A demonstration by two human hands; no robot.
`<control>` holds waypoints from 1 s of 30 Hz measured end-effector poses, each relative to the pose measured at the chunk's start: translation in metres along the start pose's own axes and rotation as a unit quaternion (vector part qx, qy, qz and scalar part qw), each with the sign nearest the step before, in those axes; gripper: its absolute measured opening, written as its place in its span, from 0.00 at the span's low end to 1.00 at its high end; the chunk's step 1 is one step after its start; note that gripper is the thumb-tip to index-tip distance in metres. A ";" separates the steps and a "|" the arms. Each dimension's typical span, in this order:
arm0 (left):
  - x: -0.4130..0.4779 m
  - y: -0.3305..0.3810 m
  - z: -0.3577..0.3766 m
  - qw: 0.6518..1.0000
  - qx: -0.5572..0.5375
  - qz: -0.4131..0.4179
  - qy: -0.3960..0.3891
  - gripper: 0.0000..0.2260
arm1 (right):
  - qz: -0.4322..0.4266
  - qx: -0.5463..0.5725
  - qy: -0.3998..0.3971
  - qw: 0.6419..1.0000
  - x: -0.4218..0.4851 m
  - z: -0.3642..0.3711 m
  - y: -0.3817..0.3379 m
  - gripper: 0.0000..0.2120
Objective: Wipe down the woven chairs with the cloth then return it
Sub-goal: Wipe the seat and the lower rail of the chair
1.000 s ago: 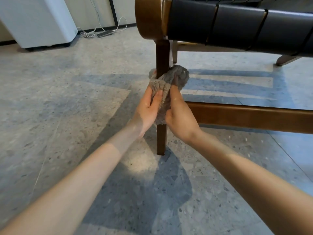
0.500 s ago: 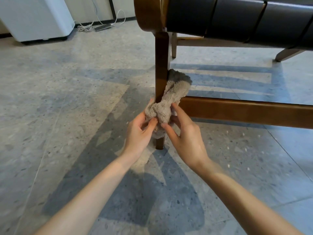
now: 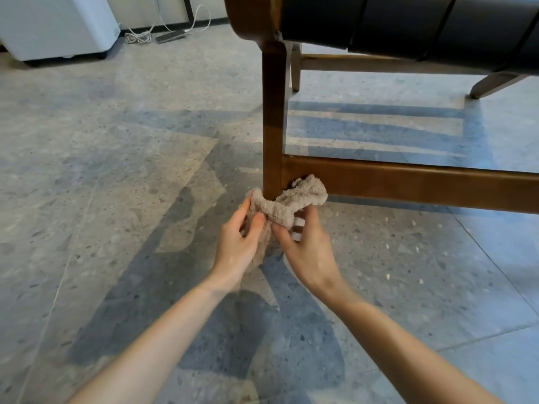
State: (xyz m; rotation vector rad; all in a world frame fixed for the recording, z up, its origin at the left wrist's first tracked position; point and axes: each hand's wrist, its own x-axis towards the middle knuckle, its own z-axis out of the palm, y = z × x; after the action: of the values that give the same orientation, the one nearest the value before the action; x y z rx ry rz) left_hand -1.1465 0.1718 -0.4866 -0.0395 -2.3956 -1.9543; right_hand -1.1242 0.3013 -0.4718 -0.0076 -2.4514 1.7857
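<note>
While the cloth (image 3: 287,204) wraps the chair leg (image 3: 272,147), left hand (image 3: 237,243) and right hand (image 3: 307,249) each grip 1 end.

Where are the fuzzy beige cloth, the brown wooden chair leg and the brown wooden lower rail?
Fuzzy beige cloth (image 3: 304,194): head view, bunched right end.
Brown wooden chair leg (image 3: 272,112): head view, mid-shaft.
Brown wooden lower rail (image 3: 408,182): head view, front face.
</note>
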 end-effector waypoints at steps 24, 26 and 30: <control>0.009 -0.036 0.004 0.997 0.059 -0.039 -0.008 0.18 | 0.094 -0.170 -0.089 0.977 0.016 0.010 0.040 0.11; 0.008 -0.033 0.002 0.998 0.043 -0.037 0.029 0.17 | 0.083 -0.121 0.020 0.989 0.005 0.004 0.039 0.18; 0.009 -0.020 0.009 0.996 -0.003 -0.014 0.094 0.17 | 0.022 -0.013 0.103 0.994 -0.003 0.006 0.030 0.22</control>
State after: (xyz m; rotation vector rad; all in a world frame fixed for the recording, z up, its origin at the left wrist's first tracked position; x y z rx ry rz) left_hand -1.1567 0.1763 -0.5077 0.1707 -2.2831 -1.8843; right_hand -1.1238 0.3044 -0.5028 -0.2362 -2.3466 1.6754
